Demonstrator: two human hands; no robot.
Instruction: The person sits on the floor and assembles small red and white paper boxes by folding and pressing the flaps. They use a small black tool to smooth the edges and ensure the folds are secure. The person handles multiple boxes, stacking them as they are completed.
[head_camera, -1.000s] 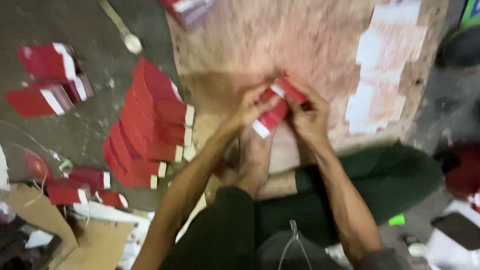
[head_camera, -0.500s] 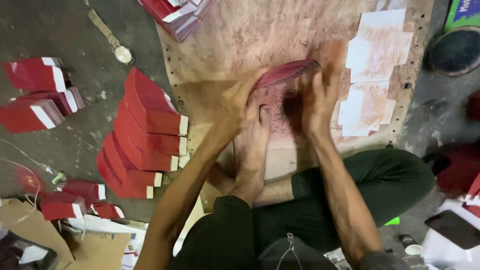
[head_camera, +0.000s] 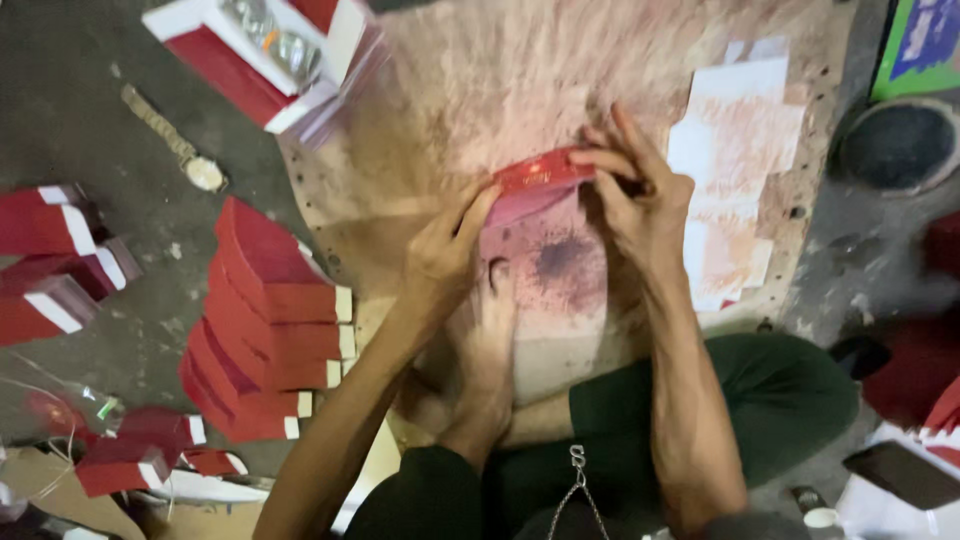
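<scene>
Both my hands hold a flat red paper piece (head_camera: 535, 178) over a stained wooden board (head_camera: 470, 90). My left hand (head_camera: 445, 250) pinches its left end, and my right hand (head_camera: 635, 205) grips its right end from above. My bare foot (head_camera: 490, 320) rests on the board just below the piece. A fanned row of folded red and white boxes (head_camera: 270, 330) lies to the left of my left arm.
White paper sheets (head_camera: 735, 170) lie on the board's right side. A stack of red and white box blanks (head_camera: 270, 60) sits at the top left, with a wristwatch (head_camera: 175, 150) beside it. More red boxes (head_camera: 50, 260) are scattered far left. A dark phone (head_camera: 900, 472) lies bottom right.
The red piece went from being folded near my lap to being held farther out over the board. The view has shifted forward, bringing the box blanks at the top left into sight.
</scene>
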